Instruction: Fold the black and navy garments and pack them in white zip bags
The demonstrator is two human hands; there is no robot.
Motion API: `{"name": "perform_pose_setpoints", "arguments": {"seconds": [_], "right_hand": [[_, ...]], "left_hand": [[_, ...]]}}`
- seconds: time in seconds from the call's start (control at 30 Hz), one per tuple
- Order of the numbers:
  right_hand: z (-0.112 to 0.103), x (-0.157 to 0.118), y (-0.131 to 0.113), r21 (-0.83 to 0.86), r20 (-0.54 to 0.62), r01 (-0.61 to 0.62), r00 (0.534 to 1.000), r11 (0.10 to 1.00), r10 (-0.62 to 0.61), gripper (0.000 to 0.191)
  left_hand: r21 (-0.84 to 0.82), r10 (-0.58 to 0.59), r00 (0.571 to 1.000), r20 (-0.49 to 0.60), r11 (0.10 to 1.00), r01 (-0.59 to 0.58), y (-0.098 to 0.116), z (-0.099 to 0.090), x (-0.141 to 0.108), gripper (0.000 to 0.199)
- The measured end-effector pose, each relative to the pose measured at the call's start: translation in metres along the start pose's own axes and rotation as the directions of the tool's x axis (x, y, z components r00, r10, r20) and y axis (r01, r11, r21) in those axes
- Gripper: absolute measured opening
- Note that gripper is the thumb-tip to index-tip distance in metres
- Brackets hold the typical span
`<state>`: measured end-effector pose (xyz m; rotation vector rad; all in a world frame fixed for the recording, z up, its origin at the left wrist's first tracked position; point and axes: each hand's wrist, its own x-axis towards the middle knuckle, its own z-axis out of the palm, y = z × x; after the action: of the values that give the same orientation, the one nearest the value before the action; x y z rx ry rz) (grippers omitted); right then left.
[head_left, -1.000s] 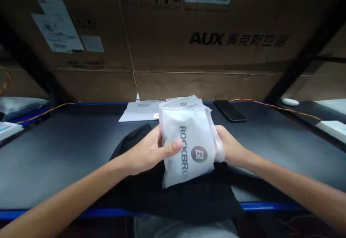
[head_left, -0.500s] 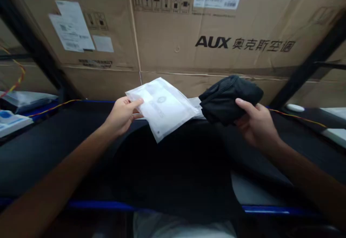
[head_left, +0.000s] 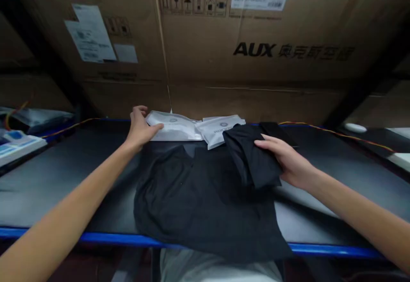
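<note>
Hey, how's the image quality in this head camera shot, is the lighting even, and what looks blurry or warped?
In the head view, the light is dim and the corners fall dark; the black garment loses most fold detail to shadow, the print on the white packets looks soft, and the wide lens appears to bend the blue table edge.

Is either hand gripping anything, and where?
Nothing looks gripped: the left hand rests on the near edge of a white packet, the right hand lies on a folded black cloth.
</note>
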<state>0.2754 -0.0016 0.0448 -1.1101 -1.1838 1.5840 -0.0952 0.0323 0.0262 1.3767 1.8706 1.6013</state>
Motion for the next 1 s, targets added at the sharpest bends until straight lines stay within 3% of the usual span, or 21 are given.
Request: {"name": "perform_pose_setpoints", "arguments": {"seconds": [0.1, 0.23, 0.3, 0.43, 0.53, 0.67, 0.8, 0.9, 1.0], "right_hand": [[0.0, 0.004, 0.007, -0.029, 0.036, -0.025, 0.999, 0.999, 0.026, 0.016], [-0.002, 0.009, 0.01, -0.015, -0.004, -0.025, 1.0, 1.0, 0.024, 0.019], [-0.002, 0.01, 0.011, -0.029, -0.019, -0.046, 0.999, 0.999, 0.045, 0.022], [-0.002, 0.01, 0.016, -0.069, 0.007, -0.047, 0.999, 0.997, 0.047, 0.026], [-0.004, 0.012, 0.022, -0.094, 0.089, -0.014, 0.996, 0.996, 0.022, 0.025], [-0.008, 0.014, 0.027, -0.152, 0.077, 0.002, 0.997, 0.988, 0.01, 0.033], [-0.008, 0.013, 0.026, -0.161, 0.101, -0.059, 0.992, 0.985, 0.075, 0.042], [-0.006, 0.012, 0.026, -0.149, 0.074, -0.079, 0.993, 0.986, 0.091, 0.043], [-0.007, 0.012, 0.026, -0.132, 0.107, -0.059, 0.992, 0.989, 0.073, 0.043]], "left_hand": [[0.204, 0.116, 0.986, 0.119, 0.969, -0.139, -0.007, 0.002, 0.0, 0.048], [0.498, 0.17, 0.927, 0.335, 0.803, -0.328, -0.016, 0.007, -0.002, 0.033], [0.505, 0.249, 0.885, 0.394, 0.746, -0.435, -0.015, 0.008, -0.004, 0.039], [0.369, 0.452, 0.745, 0.491, 0.666, -0.648, -0.008, 0.012, -0.011, 0.051], [0.407, 0.345, 0.72, 0.602, 0.643, -0.649, -0.009, 0.018, -0.017, 0.055], [0.474, 0.123, 0.671, 0.731, 0.617, -0.629, -0.017, 0.026, -0.019, 0.056], [0.52, -0.04, 0.622, 0.782, 0.591, -0.617, -0.019, 0.028, -0.016, 0.058], [0.523, -0.06, 0.61, 0.79, 0.585, -0.62, -0.022, 0.028, -0.013, 0.057], [0.473, 0.091, 0.636, 0.766, 0.59, -0.654, -0.025, 0.029, -0.01, 0.055]]}}
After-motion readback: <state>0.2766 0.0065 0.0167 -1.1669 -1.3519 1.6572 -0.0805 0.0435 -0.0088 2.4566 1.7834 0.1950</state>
